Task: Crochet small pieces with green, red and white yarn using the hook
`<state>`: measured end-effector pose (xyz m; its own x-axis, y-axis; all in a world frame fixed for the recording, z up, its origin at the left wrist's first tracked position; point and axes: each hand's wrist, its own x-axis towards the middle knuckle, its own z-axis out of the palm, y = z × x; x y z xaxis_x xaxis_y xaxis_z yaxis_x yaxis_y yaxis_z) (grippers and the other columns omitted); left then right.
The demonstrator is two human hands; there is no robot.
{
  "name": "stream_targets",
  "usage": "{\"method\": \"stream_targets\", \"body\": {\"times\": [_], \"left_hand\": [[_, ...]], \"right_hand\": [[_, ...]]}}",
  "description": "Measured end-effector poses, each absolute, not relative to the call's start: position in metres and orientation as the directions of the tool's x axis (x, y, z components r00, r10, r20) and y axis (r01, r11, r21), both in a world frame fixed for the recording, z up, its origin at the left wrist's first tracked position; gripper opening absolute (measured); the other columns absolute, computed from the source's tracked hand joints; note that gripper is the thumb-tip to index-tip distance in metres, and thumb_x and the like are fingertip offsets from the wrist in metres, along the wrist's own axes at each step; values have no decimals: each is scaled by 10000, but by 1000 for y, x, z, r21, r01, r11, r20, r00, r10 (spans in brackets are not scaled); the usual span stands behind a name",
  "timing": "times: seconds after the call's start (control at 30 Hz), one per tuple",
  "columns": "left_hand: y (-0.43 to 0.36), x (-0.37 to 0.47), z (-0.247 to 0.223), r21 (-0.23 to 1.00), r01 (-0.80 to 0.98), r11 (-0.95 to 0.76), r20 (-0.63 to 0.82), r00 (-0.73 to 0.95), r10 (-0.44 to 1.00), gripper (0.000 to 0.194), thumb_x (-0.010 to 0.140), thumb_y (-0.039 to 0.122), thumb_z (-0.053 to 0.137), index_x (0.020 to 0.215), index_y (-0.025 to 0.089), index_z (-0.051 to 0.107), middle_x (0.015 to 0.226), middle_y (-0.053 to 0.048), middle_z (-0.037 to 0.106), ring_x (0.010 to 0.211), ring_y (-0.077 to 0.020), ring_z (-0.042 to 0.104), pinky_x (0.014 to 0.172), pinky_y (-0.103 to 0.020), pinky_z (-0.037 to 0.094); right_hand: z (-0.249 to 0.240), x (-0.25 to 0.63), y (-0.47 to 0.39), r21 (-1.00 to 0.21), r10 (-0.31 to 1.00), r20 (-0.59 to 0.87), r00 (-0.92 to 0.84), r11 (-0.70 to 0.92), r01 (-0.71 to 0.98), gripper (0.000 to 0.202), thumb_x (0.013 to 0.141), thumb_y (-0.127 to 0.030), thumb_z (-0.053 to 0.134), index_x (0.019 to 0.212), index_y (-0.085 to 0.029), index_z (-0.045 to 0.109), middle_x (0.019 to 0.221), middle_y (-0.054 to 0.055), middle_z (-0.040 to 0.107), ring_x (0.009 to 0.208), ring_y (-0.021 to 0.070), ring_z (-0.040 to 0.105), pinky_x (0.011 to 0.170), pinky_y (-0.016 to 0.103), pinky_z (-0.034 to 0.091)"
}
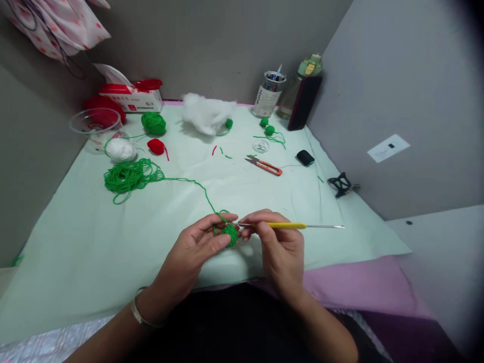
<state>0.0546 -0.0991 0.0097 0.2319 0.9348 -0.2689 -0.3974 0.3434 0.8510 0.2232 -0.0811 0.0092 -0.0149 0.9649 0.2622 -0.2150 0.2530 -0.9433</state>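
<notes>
My left hand (200,239) pinches a small round piece of green crochet (229,235) between thumb and fingers. From that piece a strand of green yarn (206,191) runs up and left to a loose green coil (130,177) on the table. In my right hand (278,242) is a double-ended crochet hook (285,225) with a yellow grip, held like a pen. Its left tip meets the green piece at my left fingertips; whether a loop sits on it is too small to tell. The other metal end points right.
Orange-handled thread snips (266,166) lie beyond my right hand, near a black earbud-like case (305,158). White stuffing (207,115), a green yarn ball (153,123), a white ball (121,149) and a tissue box (141,101) stand farther back. A phone (304,103) leans on a bottle (290,96).
</notes>
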Motion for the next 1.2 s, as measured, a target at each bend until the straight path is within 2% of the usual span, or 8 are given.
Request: {"method": "stream_targets", "body": {"times": [0.2, 0.3, 0.37, 0.53, 0.77, 1.2], "left_hand": [[-96, 56, 13, 861, -406, 305, -280, 122, 952, 192, 846, 325, 838, 1010, 232, 804, 947, -12, 747, 852, -136, 652, 800, -249, 496], [-94, 57, 15, 864, -416, 283, -266, 98, 959, 189, 824, 326, 853, 973, 221, 804, 919, -8, 707, 806, -133, 633, 779, -263, 504], [-94, 57, 15, 868, -410, 279, -267, 86, 960, 201, 809, 325, 866, 968, 220, 803, 915, -6, 692, 816, -134, 628, 787, -264, 503], [-95, 54, 13, 870, -399, 290, -280, 85, 956, 209, 809, 329, 869, 981, 237, 794, 898, 11, 668, 817, -124, 618, 793, -254, 495], [-95, 57, 17, 831, -455, 319, -293, 129, 947, 178, 862, 365, 817, 970, 224, 798, 867, -6, 713, 781, -132, 646, 753, -243, 527], [-95, 58, 20, 780, -499, 377, -347, 155, 925, 255, 847, 429, 828, 919, 185, 813, 842, -39, 759, 716, -120, 676, 691, -192, 548]], "right_hand": [[7, 226, -82, -922, 925, 379, 40, 381, -65, 200, 1013, -175, 625, 1034, -271, 799, 906, 2, 749, 745, 119, 691, 698, 278, 572], [8, 226, -84, -884, 883, 468, 39, 468, 12, 215, 1004, -148, 625, 1056, -261, 799, 906, 15, 754, 784, 139, 695, 711, 301, 570], [7, 226, -83, -888, 888, 458, 45, 459, -27, 211, 1003, -152, 625, 1052, -261, 799, 916, 21, 756, 781, 144, 697, 703, 307, 576], [4, 229, -78, -924, 945, 308, 107, 324, -203, 194, 1027, -200, 602, 1017, -262, 786, 946, 19, 755, 734, 121, 699, 672, 283, 585], [9, 227, -84, -908, 916, 402, 4, 399, -125, 209, 1009, -154, 620, 1041, -257, 799, 940, 20, 741, 737, 119, 689, 668, 283, 584], [9, 226, -84, -907, 911, 413, 0, 411, -91, 216, 1002, -150, 623, 1045, -266, 800, 933, 12, 739, 730, 116, 694, 655, 280, 602]]}}
